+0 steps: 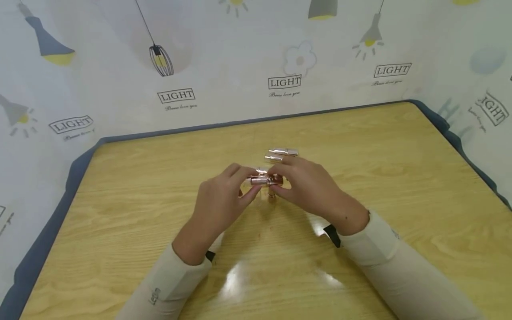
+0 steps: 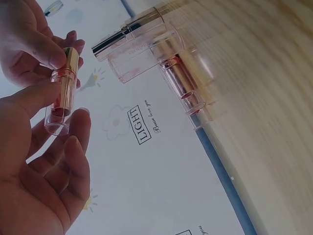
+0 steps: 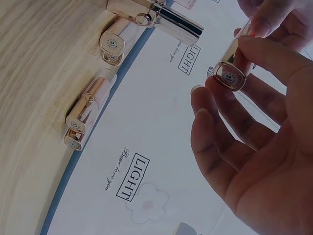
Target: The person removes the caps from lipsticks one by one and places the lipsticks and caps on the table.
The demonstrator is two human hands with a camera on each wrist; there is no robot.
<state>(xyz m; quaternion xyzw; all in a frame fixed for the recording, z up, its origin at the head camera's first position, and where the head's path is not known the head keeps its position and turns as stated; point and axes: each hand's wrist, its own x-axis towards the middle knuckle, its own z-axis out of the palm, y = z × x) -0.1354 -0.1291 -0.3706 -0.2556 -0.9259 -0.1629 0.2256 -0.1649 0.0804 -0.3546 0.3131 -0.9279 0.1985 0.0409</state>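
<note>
Pinching one lipstick (image 1: 265, 180) between both hands, left hand (image 1: 219, 205), right hand (image 1: 311, 189), mid-table (image 1: 400, 178), edges well apart.

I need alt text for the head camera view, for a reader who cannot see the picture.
Two hands meet over a light wooden table: the left hand and the right hand together hold a small rose-gold lipstick tube with a clear cap. More rose-gold lipstick tubes lie on the table just beyond the fingers. A white backdrop printed with lamps and the word LIGHT stands behind.
</note>
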